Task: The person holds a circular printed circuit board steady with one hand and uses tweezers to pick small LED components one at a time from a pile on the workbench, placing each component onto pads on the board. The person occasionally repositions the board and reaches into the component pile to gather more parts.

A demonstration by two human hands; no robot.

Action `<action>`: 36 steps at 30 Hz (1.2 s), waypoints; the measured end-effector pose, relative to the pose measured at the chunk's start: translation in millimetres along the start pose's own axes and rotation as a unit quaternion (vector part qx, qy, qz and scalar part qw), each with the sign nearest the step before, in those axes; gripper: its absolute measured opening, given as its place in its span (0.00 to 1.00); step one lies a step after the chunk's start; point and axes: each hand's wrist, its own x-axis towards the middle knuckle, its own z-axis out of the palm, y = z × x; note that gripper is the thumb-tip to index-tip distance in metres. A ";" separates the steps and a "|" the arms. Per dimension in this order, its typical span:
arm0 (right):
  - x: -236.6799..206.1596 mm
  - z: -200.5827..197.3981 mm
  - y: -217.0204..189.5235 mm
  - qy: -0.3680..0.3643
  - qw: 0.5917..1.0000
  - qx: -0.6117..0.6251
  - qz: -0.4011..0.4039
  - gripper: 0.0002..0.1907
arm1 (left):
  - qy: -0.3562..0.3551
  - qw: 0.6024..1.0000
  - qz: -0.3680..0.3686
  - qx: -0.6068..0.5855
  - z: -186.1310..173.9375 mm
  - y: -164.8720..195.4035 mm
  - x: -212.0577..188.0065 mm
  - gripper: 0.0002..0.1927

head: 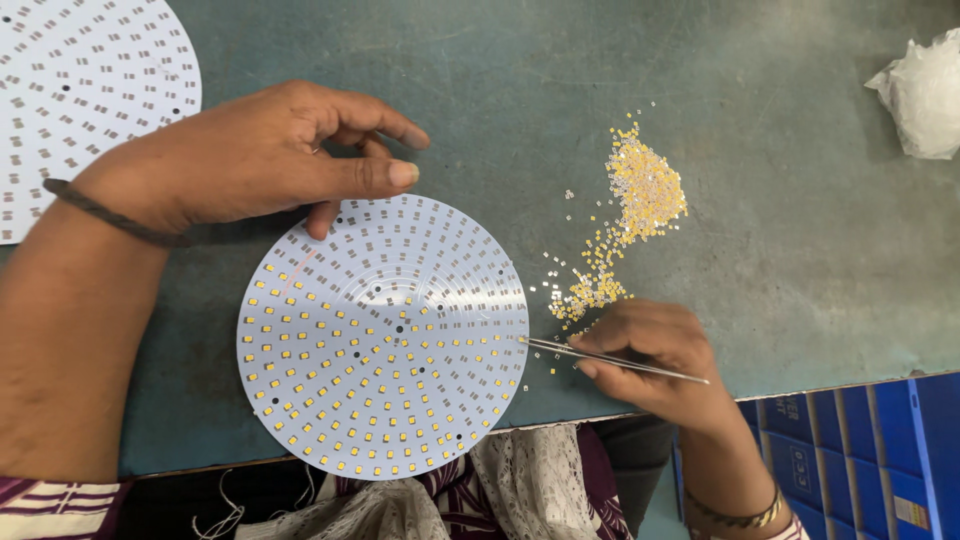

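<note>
A round white circuit board [383,335] lies on the green table near its front edge. Small yellow chips fill its lower and left part; the upper right pads are bare. My left hand [262,155] rests at the board's upper left rim, fingers curled, a fingertip touching the edge. My right hand [650,352] grips thin metal tweezers [600,357] whose tips reach the board's right rim. A loose pile of tiny yellow chips [632,210] is scattered just above my right hand.
A second round white board [70,90] with bare pads lies at the top left corner. A crumpled clear plastic bag [925,95] sits at the top right. Blue plastic bins [860,450] stand below the table edge on the right.
</note>
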 end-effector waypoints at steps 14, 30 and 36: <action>30.5 -8.9 -8.9 -0.063 0.998 0.013 -0.020 0.08 | 0.016 1.000 -0.013 -0.015 4.9 9.3 -4.3 0.31; -47.9 -2.7 -13.4 0.082 0.993 0.034 0.082 0.09 | 0.007 1.000 -0.009 0.028 0.3 -1.9 -2.1 0.31; -49.3 2.4 -13.7 0.064 0.996 0.014 0.066 0.09 | 0.007 0.999 0.011 0.041 -1.7 -3.6 -3.1 0.33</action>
